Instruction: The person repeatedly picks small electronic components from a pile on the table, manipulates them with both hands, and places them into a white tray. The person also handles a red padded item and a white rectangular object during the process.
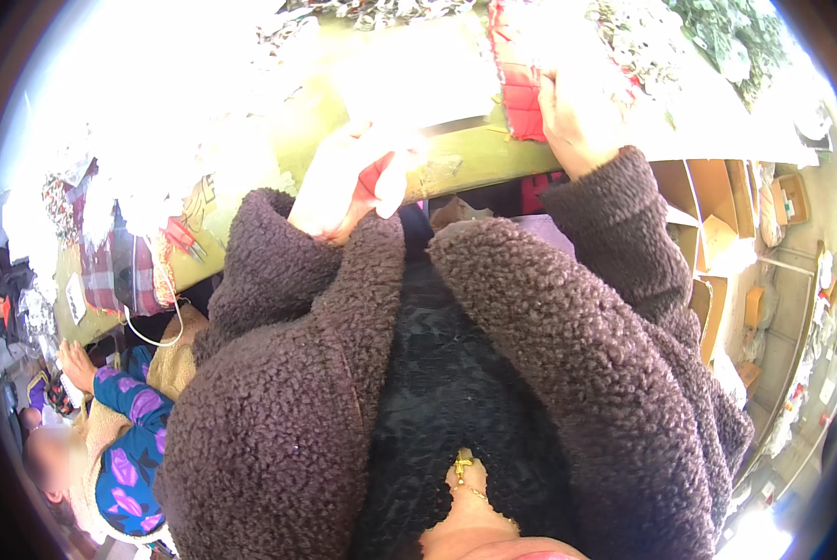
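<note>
"As the red cloth (525, 107) lies by the table's (465, 157) near edge, what touches it?"

"Right hand (575, 121), at the cloth's right border, thumb side against it. Fingertips lost in glare; whether pinching, cannot tell."

"Left hand (339, 187)?"

"Apart from the cloth, left of it, also by the near edge. Fingers partly curled, not spread flat. Overexposed; cannot tell whether it grips anything."

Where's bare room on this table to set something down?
A narrow, mostly bare strip of yellow-green tabletop shows between your left hand and the red quilted fabric by your right hand; another patch lies beyond your left hand, bordered by glare. Crowded: far right, with crumpled green fabric; left, with purplish-grey plaid cloth.
</note>
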Motion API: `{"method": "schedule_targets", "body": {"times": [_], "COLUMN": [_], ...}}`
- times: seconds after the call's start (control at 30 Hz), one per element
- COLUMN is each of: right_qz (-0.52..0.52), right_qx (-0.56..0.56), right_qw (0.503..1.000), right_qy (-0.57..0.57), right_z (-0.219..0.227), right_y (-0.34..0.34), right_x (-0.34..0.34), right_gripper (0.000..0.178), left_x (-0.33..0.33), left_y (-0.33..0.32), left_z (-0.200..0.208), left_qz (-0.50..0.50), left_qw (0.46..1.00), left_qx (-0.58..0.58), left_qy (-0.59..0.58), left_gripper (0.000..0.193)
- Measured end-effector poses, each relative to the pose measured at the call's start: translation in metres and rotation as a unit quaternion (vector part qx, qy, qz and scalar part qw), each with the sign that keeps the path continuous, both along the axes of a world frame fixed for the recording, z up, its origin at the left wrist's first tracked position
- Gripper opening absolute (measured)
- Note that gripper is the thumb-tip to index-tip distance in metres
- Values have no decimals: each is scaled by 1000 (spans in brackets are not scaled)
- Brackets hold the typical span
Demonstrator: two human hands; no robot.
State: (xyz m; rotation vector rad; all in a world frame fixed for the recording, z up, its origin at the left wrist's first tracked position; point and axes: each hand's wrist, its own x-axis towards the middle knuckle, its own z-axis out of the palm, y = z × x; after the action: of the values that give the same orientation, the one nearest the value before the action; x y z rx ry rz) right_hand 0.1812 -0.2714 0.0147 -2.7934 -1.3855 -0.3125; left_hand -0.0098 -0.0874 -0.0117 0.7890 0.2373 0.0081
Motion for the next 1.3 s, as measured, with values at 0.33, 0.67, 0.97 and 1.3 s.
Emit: {"method": "schedule_targets", "body": {"times": [0.33,0.67,0.97,1.3], "right_qz": [306,298,295,3], "right_qx": [191,171,109,238], "right_qw": [916,909,935,943], "right_qy": [178,234,165,233], "right_z": [14,11,22,54], "right_y": [37,38,46,32], "right_x": [-61,-64,-75,-7], "right_gripper": [15,14,19,38], "left_x": [-7,-7,-7,-15], "left_y": [1,5,7,38], "left_z": [-4,-9,-7,9], "left_qz": [-5,-24,-3,122], "left_qw": [997,1000,998,927], "left_qx": [-24,-8,-9,348], "left_qy": [-72,-15,-58,67], "left_gripper": [29,27,27,31]}}
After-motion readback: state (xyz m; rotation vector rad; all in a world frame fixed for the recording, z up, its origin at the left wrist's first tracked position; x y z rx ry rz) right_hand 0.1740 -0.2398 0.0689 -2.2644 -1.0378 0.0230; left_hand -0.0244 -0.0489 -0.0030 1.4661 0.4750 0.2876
